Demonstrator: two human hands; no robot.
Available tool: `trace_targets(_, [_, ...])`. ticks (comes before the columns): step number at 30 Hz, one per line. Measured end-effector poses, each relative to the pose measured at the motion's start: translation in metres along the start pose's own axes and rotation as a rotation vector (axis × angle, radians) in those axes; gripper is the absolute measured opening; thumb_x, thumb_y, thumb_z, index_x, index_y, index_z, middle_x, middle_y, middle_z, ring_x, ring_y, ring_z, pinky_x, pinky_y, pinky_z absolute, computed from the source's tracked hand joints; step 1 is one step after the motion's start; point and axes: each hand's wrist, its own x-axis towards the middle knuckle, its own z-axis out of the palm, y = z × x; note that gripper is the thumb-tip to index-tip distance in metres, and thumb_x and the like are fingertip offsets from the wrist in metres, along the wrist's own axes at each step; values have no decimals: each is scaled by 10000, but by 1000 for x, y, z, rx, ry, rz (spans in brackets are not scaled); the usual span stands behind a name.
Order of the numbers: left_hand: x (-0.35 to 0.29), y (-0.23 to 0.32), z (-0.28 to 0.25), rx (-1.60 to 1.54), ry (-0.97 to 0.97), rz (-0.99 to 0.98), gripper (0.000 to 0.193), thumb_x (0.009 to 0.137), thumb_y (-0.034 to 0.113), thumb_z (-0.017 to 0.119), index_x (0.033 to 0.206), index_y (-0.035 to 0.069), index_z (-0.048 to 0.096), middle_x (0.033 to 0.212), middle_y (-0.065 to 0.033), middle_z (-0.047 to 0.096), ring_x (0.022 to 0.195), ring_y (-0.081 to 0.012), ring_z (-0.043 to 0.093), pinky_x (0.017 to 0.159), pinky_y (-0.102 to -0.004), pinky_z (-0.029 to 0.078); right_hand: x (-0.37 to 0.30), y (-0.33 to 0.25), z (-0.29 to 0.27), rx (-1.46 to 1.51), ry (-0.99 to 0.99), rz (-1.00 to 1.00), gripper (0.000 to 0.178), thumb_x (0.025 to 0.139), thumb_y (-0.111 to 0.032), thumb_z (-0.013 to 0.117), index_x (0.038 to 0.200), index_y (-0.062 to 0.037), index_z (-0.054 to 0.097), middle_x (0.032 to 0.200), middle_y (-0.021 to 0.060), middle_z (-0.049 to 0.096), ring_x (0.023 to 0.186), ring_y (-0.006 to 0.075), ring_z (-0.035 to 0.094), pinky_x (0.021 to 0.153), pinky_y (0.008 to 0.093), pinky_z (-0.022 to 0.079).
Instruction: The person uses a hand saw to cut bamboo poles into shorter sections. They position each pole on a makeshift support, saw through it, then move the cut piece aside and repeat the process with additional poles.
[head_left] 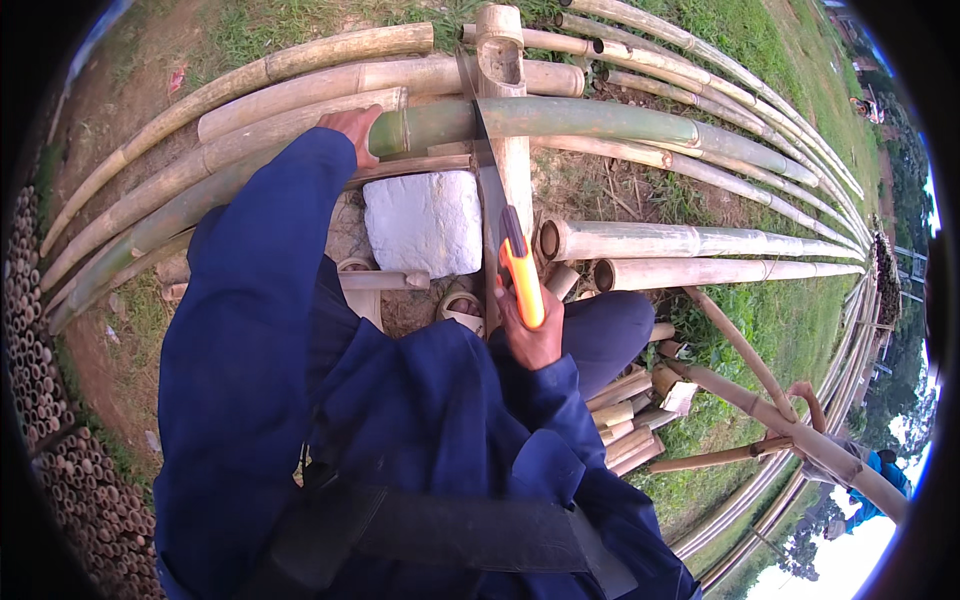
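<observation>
My right hand [533, 338] is closed round the orange and black handle of a handsaw [519, 268]. The saw's long blade points away from me and lies across a green bamboo pole [575, 117]. To the left of the blade, my left hand [352, 132] grips the same pole, with the thumb on its near side. Under the pole near the blade stands a thick pale bamboo post [514, 165] with a notch cut near its far end. How deep the blade sits in the pole cannot be made out.
A whitish stone block [424, 222] lies between the poles and my feet. More bamboo poles [700, 242] stretch to both sides. Short bamboo offcuts [625, 425] are heaped by my right leg. Stacked bamboo ends [90, 490] fill the left edge. Another person [875, 485] is at far right.
</observation>
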Motion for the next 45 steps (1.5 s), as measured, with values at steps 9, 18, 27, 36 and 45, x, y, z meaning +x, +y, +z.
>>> trace_targets(9, [3,9,2,12,36,44,612,679,269,837,1197,112,551,1075,-178,684,1050,-408,663,886,-509,536,100,8,29,-16,10,-188,179,948,-112,721,900,41,642,682,61,592,633,108,508,603,314,462])
trace_targets(18, [-12,-9,1,32,36,10,728,662,286,844,1301,120,538,1142,-174,688,1077,-408,663,902,-513,534,-22,17,18,7,62,-143,179,948,-51,707,1095,50,688,838,96,716,789,157,686,741,325,553])
trace_targets(27, [-17,-6,0,1,-30,6,749,660,287,846,1316,111,530,1132,-188,692,1074,-414,663,893,-517,534,32,3,25,-5,-22,-99,181,939,-100,747,1003,48,664,752,50,616,693,97,545,652,285,492])
trace_targets(36, [-7,6,-7,62,-84,-3,836,685,368,871,1385,101,501,1189,-181,690,1107,-400,668,930,-513,541,96,6,46,28,25,-147,200,966,-112,738,844,7,632,680,-26,586,611,67,526,569,250,448])
trace_targets(45, [-6,0,-5,45,-54,-23,833,685,382,875,1373,96,504,1160,-186,709,1075,-414,681,923,-517,540,-54,17,5,46,72,-28,343,929,-14,720,1261,56,669,1026,92,727,952,135,679,895,283,531])
